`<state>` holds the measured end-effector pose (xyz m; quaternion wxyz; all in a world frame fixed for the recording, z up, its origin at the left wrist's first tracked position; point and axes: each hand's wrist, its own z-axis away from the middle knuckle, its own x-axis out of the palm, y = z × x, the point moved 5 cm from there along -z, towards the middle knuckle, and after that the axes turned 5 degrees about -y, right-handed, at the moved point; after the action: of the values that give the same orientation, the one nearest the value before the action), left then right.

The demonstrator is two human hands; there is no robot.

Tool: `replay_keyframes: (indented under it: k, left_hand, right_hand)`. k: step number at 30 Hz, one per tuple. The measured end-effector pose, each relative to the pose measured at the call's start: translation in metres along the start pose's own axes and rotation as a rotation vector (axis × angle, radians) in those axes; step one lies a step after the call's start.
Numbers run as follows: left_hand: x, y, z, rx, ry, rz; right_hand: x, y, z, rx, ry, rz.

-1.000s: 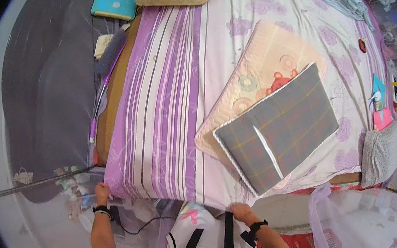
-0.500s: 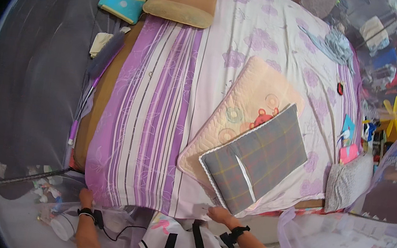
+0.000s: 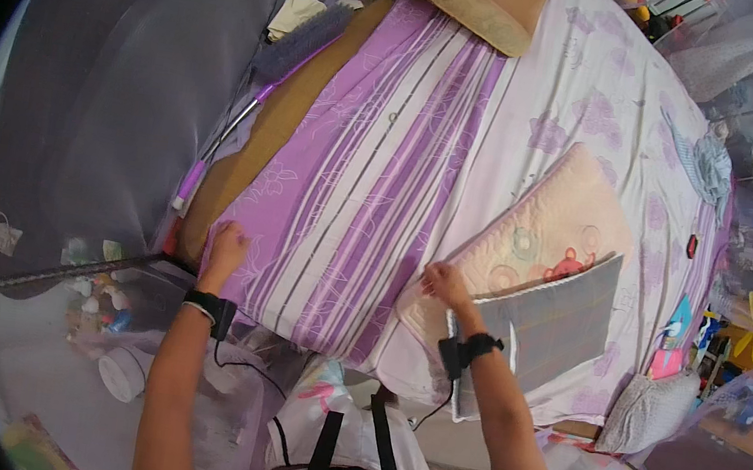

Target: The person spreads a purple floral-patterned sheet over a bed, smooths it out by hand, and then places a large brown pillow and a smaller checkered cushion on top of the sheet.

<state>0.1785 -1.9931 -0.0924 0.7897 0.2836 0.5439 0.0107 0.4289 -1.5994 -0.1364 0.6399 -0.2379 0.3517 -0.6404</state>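
Note:
A striped purple and white bed sheet (image 3: 340, 221) covers the left part of the bed. My left hand (image 3: 227, 249) is closed on the sheet near its front left corner. Further right, my right hand (image 3: 448, 285) has its fingers closed on the sheet beside a peach quilted pad (image 3: 531, 217); the fingertips are partly hidden. Between both hands the sheet's front edge sags. A grey checked cushion (image 3: 555, 320) lies tilted on the pad, partly behind my right forearm.
A purple-handled duster (image 3: 267, 92) lies along the brown mattress edge (image 3: 231, 187) at left. A tan pillow (image 3: 483, 2) sits at the far end. A grey mesh net (image 3: 111, 86) hangs at left, with a dark cord (image 3: 57, 274) across it. A grey knitted cushion (image 3: 648, 413) stands front right.
Both hands have moved forward over the bed from its front edge, bringing the sheet's edge up. The checked cushion has tilted. The view has shifted, so the bed appears further right.

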Motion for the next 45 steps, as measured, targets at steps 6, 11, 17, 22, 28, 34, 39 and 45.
replay_keyframes:
  k: [6,11,17,22,28,34,39,45]
  left_hand:
    - [-0.006,0.063,-0.082,-0.038,-0.111,0.262]
    - [0.0,0.071,-0.169,0.07,-0.126,0.156]
    - [0.026,0.167,-0.286,0.022,-0.236,0.539]
    - [0.03,0.183,-0.388,0.183,0.091,0.566]
    - [0.047,0.206,-0.453,0.057,0.141,0.392]
    - [0.049,0.192,-0.5,-0.052,0.12,0.174]
    - [0.083,0.197,-0.52,-0.179,-0.055,0.25]
    - [0.089,0.249,-0.514,-0.412,-0.237,0.837]
  right_hand:
    - [-0.06,-0.014,-0.091,0.17,0.485,-0.395]
    - [-0.054,0.012,-0.139,0.298,0.587,-1.001]
    - [-0.072,0.046,-0.146,0.169,0.761,-0.727]
    - [-0.058,0.018,-0.141,0.351,0.617,-0.908]
    - [-0.067,0.018,-0.136,0.367,0.601,-0.902]
    - [-0.067,0.019,-0.14,0.397,0.559,-0.888]
    - [-0.067,0.032,-0.142,0.369,0.568,-0.863]
    - [-0.067,0.036,-0.138,0.397,0.583,-0.835]
